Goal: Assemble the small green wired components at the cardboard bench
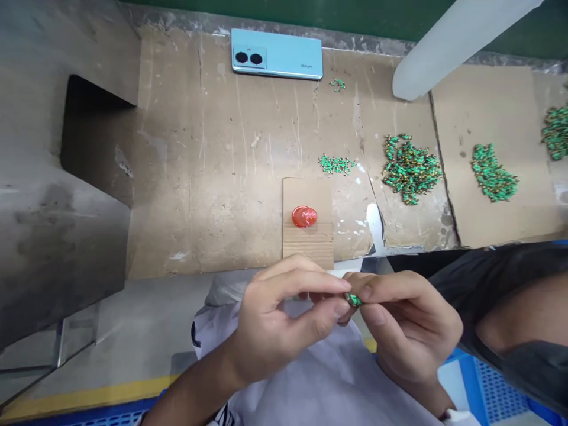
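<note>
- In the head view, we see the left hand and the right hand brought together low in the frame, above a pale cloth that lies over the lap.
- We find a small green part pinched between the fingertips of both hands: the left thumb and forefinger close on it from one side, the right thumb and fingers from the other. Both hands are closed in a fingertip grip on it; its detail is too small for us to tell more.
- Just beyond the hands we see the edge of a workbench covered in worn cardboard sheets.
- On a smaller cardboard strip near that edge sits a red dome-shaped object, well apart from the hands.
- Further back and to the right we count several heaps of green parts: a small scatter, a larger pile with yellowish bits, another pile on the next sheet, and one more at the frame's right edge.
- A few loose green parts lie near the back.
- A light blue phone lies face down along the far edge.
- A white tube-like shape slants in from the top right.
- A grey metal housing fills the left side.
</note>
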`<action>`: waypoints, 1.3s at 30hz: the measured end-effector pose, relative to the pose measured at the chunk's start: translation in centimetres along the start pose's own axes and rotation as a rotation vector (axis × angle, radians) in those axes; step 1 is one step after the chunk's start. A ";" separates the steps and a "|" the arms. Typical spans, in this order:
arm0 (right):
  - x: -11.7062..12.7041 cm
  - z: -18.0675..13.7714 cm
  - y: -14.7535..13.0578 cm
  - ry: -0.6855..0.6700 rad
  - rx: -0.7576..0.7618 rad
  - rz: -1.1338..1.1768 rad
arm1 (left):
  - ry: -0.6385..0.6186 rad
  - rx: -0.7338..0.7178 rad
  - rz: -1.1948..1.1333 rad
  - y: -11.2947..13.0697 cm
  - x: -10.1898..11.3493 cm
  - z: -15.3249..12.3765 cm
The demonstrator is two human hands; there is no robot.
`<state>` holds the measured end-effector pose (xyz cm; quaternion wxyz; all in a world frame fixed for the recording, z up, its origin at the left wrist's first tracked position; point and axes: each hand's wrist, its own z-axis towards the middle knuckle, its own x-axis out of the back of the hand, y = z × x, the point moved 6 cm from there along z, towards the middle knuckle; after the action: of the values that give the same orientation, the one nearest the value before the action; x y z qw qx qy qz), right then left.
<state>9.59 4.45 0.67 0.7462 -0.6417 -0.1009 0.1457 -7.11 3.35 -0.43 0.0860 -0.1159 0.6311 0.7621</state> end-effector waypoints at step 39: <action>-0.8 1.6 -1.1 -0.259 0.089 -0.103 | -0.141 -0.250 0.054 -1.3 0.6 -0.3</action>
<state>8.43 5.53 2.01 0.7612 -0.5777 -0.2228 0.1931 -7.29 3.31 -1.83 0.0943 -0.0549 0.5266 0.8431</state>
